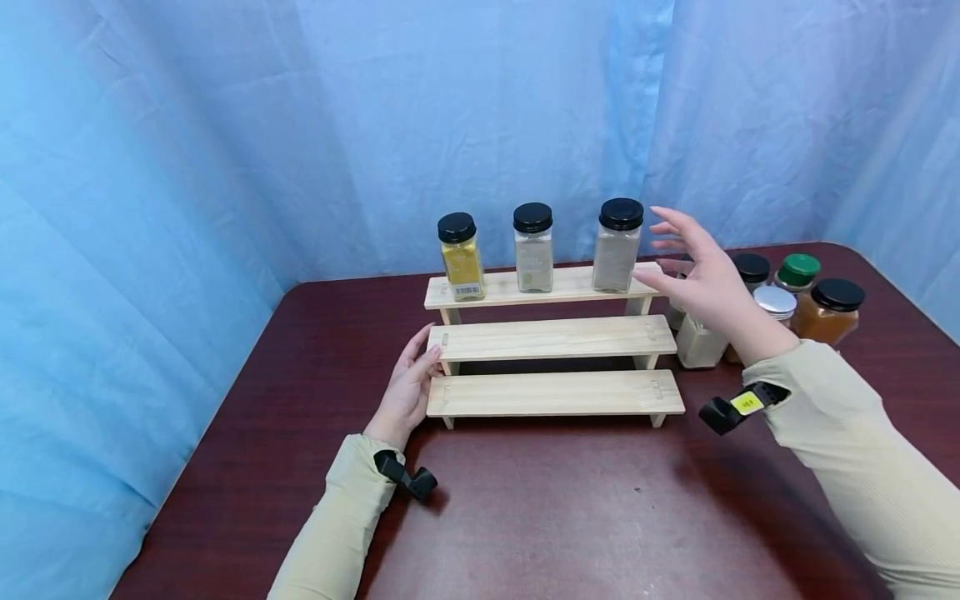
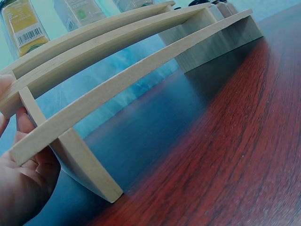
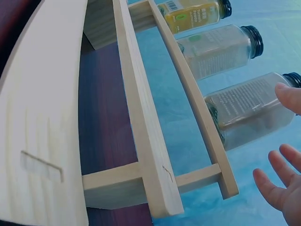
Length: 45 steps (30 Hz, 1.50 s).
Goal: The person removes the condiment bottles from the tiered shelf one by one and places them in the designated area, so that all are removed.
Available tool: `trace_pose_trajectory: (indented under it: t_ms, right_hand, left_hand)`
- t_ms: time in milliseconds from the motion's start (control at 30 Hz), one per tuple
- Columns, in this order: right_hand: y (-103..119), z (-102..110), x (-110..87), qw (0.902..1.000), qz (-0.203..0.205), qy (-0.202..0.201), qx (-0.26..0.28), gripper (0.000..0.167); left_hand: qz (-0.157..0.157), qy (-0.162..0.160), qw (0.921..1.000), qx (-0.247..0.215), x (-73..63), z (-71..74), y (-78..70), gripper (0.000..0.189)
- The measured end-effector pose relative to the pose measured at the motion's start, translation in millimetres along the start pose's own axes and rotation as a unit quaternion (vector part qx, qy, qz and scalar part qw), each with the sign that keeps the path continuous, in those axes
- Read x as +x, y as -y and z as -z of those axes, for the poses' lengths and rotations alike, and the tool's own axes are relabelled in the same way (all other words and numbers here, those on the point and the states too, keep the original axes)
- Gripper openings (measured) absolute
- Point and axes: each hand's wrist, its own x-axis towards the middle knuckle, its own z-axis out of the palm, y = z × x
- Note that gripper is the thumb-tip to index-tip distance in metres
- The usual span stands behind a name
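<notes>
A three-tier wooden rack [image 1: 555, 393] stands on the table. On its top tier are a yellow spice jar [image 1: 463, 265], a pale spice jar [image 1: 534, 258] in the middle and a greyish spice jar [image 1: 615, 257] at the right, all upright with black lids. My left hand [image 1: 408, 387] holds the rack's left end, thumb on the middle tier and fingers round the side in the left wrist view. Beside the greyish jar, my right hand [image 1: 701, 279] is spread with its fingers apart from the glass and nothing held. The right wrist view shows that gap.
Several more jars stand right of the rack, partly behind my right hand and forearm: one with a green lid [image 1: 798, 271], one with a silver lid [image 1: 775, 304], an orange-brown one [image 1: 825, 317] with a black lid. Blue curtains [image 1: 480, 125] hang behind the dark red table [image 1: 525, 500].
</notes>
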Motion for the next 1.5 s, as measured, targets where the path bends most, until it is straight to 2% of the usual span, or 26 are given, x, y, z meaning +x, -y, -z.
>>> trace_pose_trajectory:
  t_ms: [333,500,833,1133,1500]
  right_hand:
    - [0.0,-4.6,7.1,0.9998,-0.006,0.001,0.018,0.077]
    - [1.8,-5.8,9.3,0.9995,-0.004,0.004,0.030,0.075]
    - [1.6,-11.4,14.6,0.9981,0.017,0.013,0.059,0.074]
    - [-3.3,-19.0,17.3,0.9989,0.016,0.002,0.043,0.079]
    - [-9.1,-23.8,18.8,0.9990,0.041,-0.010,0.013,0.081]
  left_hand:
    - [0.001,0.000,0.9999,0.010,-0.4,-0.6,-0.2,0.054]
    - [0.001,0.004,1.0000,0.000,0.3,-0.7,0.2,0.054]
    - [0.000,0.006,1.0000,-0.004,0.3,-1.1,-0.2,0.054]
    - [0.001,0.002,1.0000,-0.001,0.2,-1.6,-0.8,0.053]
    - [-0.005,0.004,1.0000,0.002,0.0,-0.6,0.8,0.054]
